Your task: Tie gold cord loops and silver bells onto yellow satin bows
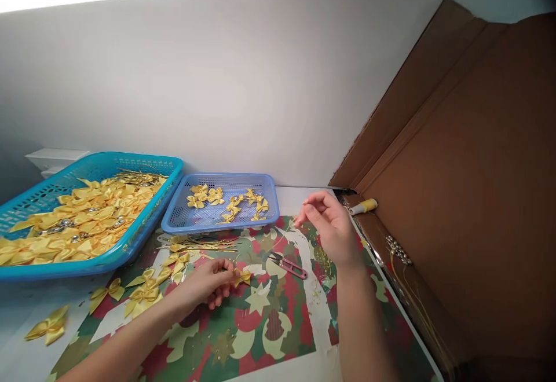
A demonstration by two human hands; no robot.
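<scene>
My left hand (217, 281) pinches a small yellow ribbon bow (243, 277) between thumb and fingers, low over the patterned table covering. Raised to the right, my right hand (328, 223) has its thumb and fingertips drawn together; whatever lies between them is too small to make out. Pink-handled thread snips (290, 266) lie on the covering between the two hands. Several loose yellow bows (145, 292) are spread left of my left hand, with a bundle of thin gold ties (212, 245) behind it.
A large turquoise basket (176, 168) heaped with yellow bows stands at the left. Beside it, a smaller blue basket (221, 227) holds several bows. Cardboard (469, 185) rises at the right, near a thread spool (364, 206) and silver beads (398, 250). Gold scraps (324, 261) lie near my right wrist.
</scene>
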